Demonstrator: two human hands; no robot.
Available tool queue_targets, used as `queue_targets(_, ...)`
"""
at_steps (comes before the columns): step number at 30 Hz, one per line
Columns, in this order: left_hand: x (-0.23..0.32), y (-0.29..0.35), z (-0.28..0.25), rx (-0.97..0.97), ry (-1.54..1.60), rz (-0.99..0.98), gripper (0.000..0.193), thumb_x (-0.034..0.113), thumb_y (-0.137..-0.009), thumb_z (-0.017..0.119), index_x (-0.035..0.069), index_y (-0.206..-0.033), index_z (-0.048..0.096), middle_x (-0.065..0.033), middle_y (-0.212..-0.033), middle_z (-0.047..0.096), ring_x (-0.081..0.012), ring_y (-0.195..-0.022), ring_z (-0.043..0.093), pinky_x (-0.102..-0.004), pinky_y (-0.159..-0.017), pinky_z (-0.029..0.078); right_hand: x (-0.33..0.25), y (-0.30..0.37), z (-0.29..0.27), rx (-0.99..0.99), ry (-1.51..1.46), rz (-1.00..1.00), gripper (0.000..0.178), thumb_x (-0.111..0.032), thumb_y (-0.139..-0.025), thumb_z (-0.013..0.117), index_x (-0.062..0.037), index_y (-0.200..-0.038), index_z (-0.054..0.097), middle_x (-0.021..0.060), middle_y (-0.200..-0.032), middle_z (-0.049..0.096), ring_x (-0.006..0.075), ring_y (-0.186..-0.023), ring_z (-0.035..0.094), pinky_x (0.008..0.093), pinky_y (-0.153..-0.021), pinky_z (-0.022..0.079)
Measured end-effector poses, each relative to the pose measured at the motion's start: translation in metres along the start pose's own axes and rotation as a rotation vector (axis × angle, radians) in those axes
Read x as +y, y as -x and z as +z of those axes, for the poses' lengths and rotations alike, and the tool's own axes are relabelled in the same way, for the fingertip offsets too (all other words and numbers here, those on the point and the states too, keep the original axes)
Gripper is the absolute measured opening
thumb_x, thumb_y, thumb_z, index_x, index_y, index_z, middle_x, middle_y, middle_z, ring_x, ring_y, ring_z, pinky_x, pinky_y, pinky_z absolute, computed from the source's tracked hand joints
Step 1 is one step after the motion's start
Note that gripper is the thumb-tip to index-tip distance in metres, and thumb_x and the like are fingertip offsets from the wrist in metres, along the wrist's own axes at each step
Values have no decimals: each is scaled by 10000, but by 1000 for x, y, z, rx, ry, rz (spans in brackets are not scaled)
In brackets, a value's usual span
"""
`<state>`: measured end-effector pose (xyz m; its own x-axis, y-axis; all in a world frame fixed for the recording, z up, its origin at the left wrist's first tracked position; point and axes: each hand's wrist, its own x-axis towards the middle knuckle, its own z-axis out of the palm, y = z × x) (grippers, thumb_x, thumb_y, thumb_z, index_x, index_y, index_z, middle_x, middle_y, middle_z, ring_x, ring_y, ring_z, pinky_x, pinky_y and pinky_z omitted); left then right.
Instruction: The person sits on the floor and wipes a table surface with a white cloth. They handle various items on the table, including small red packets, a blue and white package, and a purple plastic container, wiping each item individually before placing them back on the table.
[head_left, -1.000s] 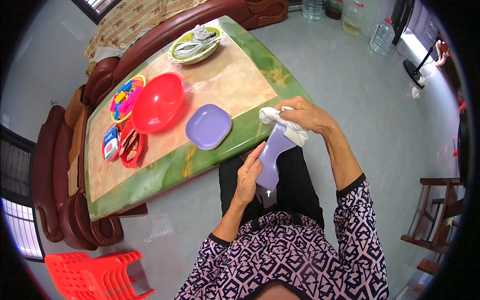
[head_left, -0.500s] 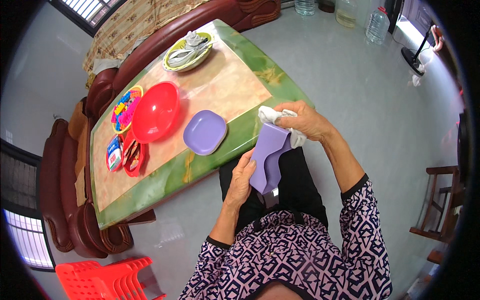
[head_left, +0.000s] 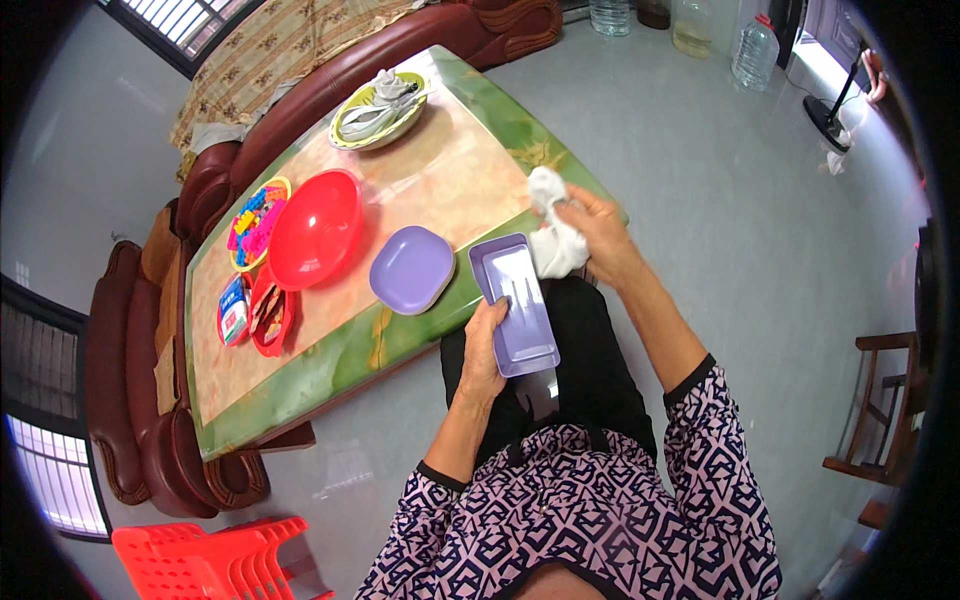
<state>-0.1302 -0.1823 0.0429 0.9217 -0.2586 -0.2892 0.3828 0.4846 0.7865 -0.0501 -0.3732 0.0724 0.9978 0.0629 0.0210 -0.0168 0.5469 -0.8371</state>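
My left hand point(head_left: 486, 350) grips the left long side of a purple rectangular box point(head_left: 524, 325), its thumb over the rim. The box is tilted so that its hollow inside shows, above my lap by the table edge. A white cloth point(head_left: 558, 240) is bunched in my right hand point(head_left: 598, 232), just beyond the upper right corner of the box. On the table, left of the box, lies a shallow purple dish point(head_left: 412, 270) with rounded corners.
The green-edged table point(head_left: 350, 378) bears a red bowl point(head_left: 316, 228), a basin of colourful toy blocks point(head_left: 258, 222), red containers with packets point(head_left: 270, 312), and a bowl of pale utensils point(head_left: 380, 115). Stacked red plastic stools point(head_left: 215, 555) stand lower left; a brown sofa point(head_left: 135, 370) lies beyond.
The purple box has turned from showing its curved side to showing its open inside. My right hand with the cloth has drawn away from its upper edge.
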Motion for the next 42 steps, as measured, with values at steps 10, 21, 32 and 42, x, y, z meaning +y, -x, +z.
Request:
queue_targets(10,-4,-3,-10,62,248,-105,387,184,-913,537,61,-1274,473,-87,-1101,600,-204,-963,617,-354,-843,532,21,77,25,-310,908,-674,310,-80,-846,581,-31,-1149,621,144,-1212,563,328,-1120,489,405,-990,355)
queue_targets(21,-11,10,4,-151,182,-205,487,68,-902,549,86,-1363,395,-77,-1178,572,-193,-1027,602,-340,-872,523,17,45,28,31,926,-675,227,-37,-837,553,-14,-1043,645,116,-971,612,270,-876,564,355,-781,462)
queue_targets(32,-6,1,-13,-150,345,-80,432,143,-917,497,52,-1332,421,-115,-1110,596,-228,-937,625,-371,-817,539,13,53,36,-106,560,-369,307,-98,-928,502,75,-1175,563,154,-1163,601,191,-1045,581,306,-894,463)
queue_targets(42,-2,-7,-11,-192,361,-17,484,209,-911,527,47,-1350,403,-136,-1209,564,-251,-1078,589,-394,-909,508,21,113,37,-75,598,-387,301,-65,-940,482,40,-1215,542,149,-1151,595,187,-996,586,293,-868,458)
